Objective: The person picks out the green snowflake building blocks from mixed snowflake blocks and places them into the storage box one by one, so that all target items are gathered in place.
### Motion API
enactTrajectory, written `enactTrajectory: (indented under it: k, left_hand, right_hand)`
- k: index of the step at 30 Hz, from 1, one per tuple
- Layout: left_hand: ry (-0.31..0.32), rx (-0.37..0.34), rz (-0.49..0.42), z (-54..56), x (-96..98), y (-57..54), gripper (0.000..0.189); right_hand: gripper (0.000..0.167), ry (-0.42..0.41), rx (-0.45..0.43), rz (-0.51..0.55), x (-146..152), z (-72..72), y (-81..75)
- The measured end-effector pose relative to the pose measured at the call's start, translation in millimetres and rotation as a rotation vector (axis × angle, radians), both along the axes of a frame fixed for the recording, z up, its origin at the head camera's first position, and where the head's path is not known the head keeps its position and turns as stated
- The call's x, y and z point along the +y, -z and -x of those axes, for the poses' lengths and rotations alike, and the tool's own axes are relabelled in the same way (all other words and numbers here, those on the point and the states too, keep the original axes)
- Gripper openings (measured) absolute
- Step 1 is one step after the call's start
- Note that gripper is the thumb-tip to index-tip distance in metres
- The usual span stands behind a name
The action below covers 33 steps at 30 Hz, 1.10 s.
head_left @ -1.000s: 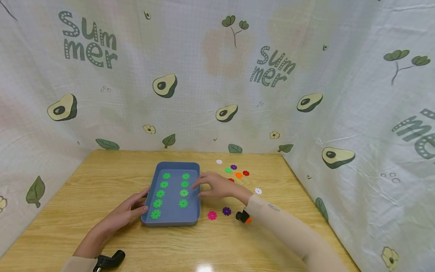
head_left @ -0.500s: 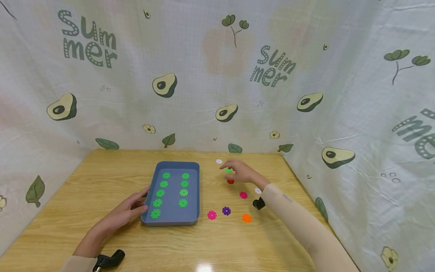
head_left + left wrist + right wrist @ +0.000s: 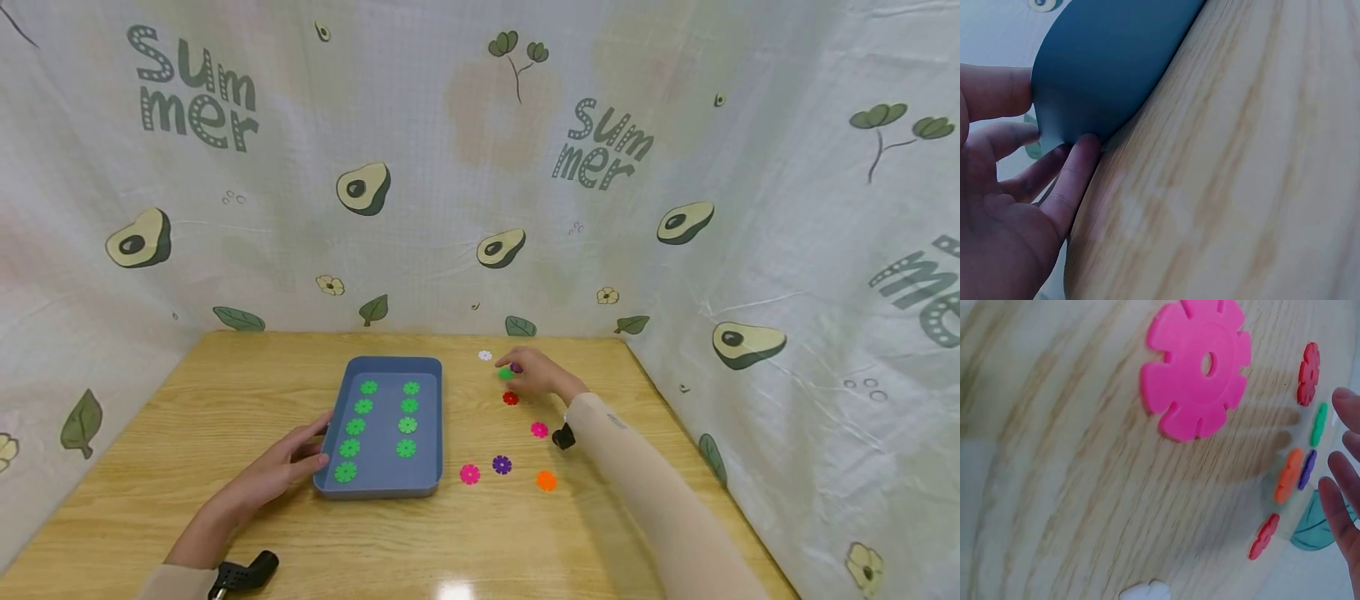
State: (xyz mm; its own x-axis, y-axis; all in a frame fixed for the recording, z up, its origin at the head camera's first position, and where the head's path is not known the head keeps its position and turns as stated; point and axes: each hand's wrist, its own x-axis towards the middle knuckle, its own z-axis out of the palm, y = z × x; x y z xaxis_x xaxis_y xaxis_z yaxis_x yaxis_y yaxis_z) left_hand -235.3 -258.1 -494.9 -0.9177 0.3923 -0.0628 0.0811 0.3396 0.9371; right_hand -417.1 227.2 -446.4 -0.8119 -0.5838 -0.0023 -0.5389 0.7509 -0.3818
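Note:
In the head view my left hand (image 3: 273, 471) rests at the left side of a blue-grey tray (image 3: 382, 492). The left wrist view shows fingers (image 3: 1072, 181) touching the outer wall of the tray. Two columns of green notched plastic discs (image 3: 356, 427) lie flat inside it. My right hand (image 3: 536, 372) hovers over the loose discs to the right, fingers loosely spread with nothing held. Nearest to them is a loose green disc (image 3: 506, 374), seen edge-on in the right wrist view; a purple disc (image 3: 516, 367) is partly covered by the hand.
Around the right hand lie a red disc (image 3: 510, 398), a white disc (image 3: 485, 355) and a pink disc (image 3: 539, 430). Closer to me are another pink disc (image 3: 470, 474), a purple disc (image 3: 502, 465) and an orange disc (image 3: 546, 481). Printed cloth (image 3: 420, 275) encloses the wooden table.
My right hand has left the tray's right side and moved right and away from me to the loose discs. The left hand and the tray have stayed put.

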Motion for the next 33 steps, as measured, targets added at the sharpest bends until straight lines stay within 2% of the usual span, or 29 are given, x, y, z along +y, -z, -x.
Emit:
enactTrajectory:
  k: [10, 23, 33]
  left_hand:
    - [-0.003, -0.007, 0.015, -0.5, 0.5, -0.7, 0.077]
    - [0.005, 0.008, -0.004, -0.5, -0.1, -0.4, 0.077]
    - [-0.003, 0.009, 0.025, -0.6, 0.1, 1.0, 0.077]
  right_hand:
    - [0.040, 0.018, -0.014, -0.066, -6.5, 7.3, 6.7]
    - [0.034, 0.028, -0.014, -0.060, -9.2, 5.2, 8.3]
    - [0.032, 0.043, 0.000, -0.088, -9.2, 5.6, 8.6]
